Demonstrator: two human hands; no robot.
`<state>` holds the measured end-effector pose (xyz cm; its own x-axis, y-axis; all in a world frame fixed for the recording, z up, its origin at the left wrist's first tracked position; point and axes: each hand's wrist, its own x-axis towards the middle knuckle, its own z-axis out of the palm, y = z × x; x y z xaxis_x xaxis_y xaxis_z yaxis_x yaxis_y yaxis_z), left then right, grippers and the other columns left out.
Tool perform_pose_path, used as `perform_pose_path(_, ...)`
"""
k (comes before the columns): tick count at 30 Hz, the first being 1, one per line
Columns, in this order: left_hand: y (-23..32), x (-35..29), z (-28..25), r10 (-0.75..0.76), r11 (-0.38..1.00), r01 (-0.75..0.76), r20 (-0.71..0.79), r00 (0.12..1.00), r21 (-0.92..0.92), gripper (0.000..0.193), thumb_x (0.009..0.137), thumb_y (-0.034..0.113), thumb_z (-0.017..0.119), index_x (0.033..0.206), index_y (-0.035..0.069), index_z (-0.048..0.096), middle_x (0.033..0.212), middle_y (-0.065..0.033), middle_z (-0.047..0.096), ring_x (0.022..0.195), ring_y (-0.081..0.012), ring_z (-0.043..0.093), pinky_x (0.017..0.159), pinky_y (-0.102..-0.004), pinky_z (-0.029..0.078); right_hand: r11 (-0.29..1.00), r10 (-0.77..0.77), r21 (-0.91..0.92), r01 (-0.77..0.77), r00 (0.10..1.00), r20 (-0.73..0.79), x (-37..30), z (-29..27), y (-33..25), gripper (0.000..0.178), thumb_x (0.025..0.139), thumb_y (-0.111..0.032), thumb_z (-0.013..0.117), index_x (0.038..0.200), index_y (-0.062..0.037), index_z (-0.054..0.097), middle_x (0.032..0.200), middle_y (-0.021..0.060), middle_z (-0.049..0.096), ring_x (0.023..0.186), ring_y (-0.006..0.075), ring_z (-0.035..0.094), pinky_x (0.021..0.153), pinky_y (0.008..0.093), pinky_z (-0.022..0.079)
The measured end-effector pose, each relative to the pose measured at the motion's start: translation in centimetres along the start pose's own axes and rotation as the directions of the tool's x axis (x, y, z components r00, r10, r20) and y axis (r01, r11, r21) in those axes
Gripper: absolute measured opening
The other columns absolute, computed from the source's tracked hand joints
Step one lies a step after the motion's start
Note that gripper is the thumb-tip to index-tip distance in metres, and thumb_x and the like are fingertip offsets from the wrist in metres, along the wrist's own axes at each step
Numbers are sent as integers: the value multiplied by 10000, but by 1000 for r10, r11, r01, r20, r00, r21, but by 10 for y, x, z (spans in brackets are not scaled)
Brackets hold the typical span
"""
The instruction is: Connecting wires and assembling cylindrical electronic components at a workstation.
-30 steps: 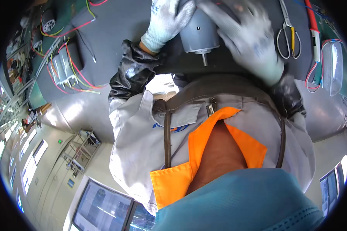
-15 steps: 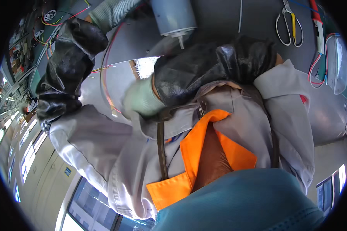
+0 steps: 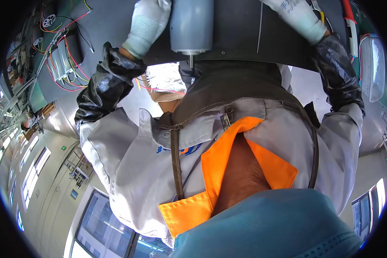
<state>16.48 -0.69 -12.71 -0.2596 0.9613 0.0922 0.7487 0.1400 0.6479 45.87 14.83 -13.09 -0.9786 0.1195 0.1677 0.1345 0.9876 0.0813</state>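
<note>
A grey cylindrical motor (image 3: 191, 28) with a metal shaft pointing towards me lies on the dark table (image 3: 236, 38). My left hand (image 3: 152, 19), in a pale knitted-cuff glove, is just left of the motor at the upper edge; its fingers are mostly cut off or curled out of sight. Over the table's right part reaches my right hand (image 3: 297, 16), gloved the same way, its back showing and its fingers beyond the upper edge. Partly hidden beside its wrist are scissors (image 3: 322, 17) with a yellow-covered handle. I cannot see anything held in either hand.
To the left, a grey part with red and yellow wires (image 3: 64, 62) lies near loose leads. A red-handled tool (image 3: 351, 26) and a clear plastic case (image 3: 373, 66) are at the right. Below the table edge stands an open cardboard box (image 3: 170, 105) with white shiny material.
My right hand has swung from in front of my body at the left out to the table's right side. My left hand has come closer to the motor, and my sleeves have parted.
</note>
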Motion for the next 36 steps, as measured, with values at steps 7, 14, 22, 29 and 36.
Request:
perform_pose_path(7,22,-6,-21,31,997,-41,151,988,67,576,1089,494,465,1044,-43,667,808,-230,684,756,-289,688,708,-420,514,907,88,-412,-85,996,-11,7,-15,8,121,822,-170,594,903,-103,655,904,88,594,939,277,614,857,402,501)
perform_pose_path(14,26,54,-49,175,953,78,741,648,-294,518,1021,458,618,1002,-53,706,735,-26,640,717,-58,567,604,-277,451,341,610,556,-758,629,482,-65,-29,33,268,1062,-124,527,1240,-18,697,1127,1,726,945,70,622,856,249,503)
perform_pose_path(22,20,52,-50,-165,961,274,742,650,-26,375,1012,310,631,1007,-60,696,820,-47,673,779,-53,574,648,-257,471,-450,-84,736,-505,845,528,9,-37,-70,377,955,-158,599,1271,36,672,1138,59,723,964,91,660,866,233,529)
perform_pose_path(29,11,42,-56,-71,965,239,771,632,-107,331,1010,274,627,995,-48,701,824,-43,675,749,-54,582,632,-252,477,-684,327,720,-117,833,446,31,-8,-122,459,1007,-220,586,1363,69,577,1225,185,700,1131,235,689,991,391,545)
perform_pose_path(36,-10,2,-35,144,830,154,474,869,-535,283,1010,233,612,988,-36,698,815,-27,671,693,-53,589,590,-235,476,23,494,997,-70,868,50,36,16,-115,322,1020,-10,555,1324,68,625,1243,189,703,1005,204,719,826,294,578)
